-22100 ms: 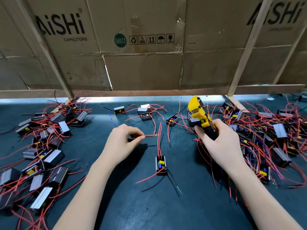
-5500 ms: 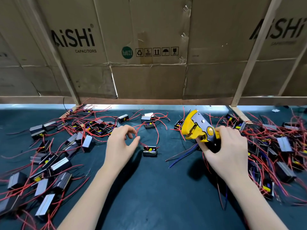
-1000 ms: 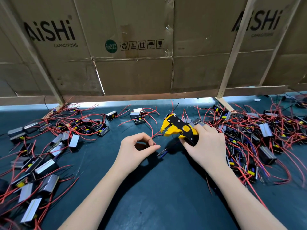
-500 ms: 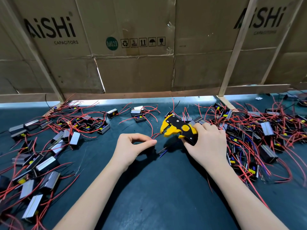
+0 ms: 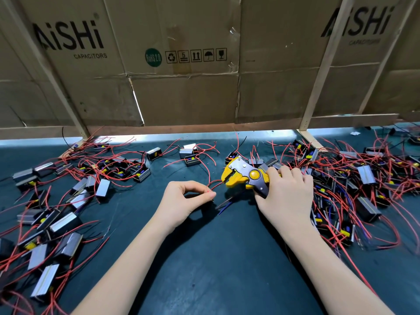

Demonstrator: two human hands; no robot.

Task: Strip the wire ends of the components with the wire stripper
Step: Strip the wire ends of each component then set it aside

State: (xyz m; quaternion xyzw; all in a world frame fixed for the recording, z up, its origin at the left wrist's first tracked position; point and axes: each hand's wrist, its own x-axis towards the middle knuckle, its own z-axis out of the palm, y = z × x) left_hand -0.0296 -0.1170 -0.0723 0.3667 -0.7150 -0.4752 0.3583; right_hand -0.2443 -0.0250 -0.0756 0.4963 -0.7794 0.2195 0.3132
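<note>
Feeding red wire [image 5: 216,185] toward wire stripper [image 5: 244,177]; wire end at or just short of yellow head, seating unclear. Left hand [image 5: 185,201]: thumb and forefinger pinching wire, just left of stripper. Right hand [image 5: 286,194]: fingers [image 5: 285,171] curled round handles. Next: seat end, squeeze. Unstripped-looking components [image 5: 368,205] heaped right of stripper on counter [image 5: 216,258].

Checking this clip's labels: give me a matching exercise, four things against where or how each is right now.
Things:
1. left hand
2. right hand
3. wire stripper
4. cardboard wall

States:
A. grips the tool's handles
B. stands behind the table
C. pinches a red wire
D. yellow head pointing at the wire end

Pairs: 1-C, 2-A, 3-D, 4-B
</note>
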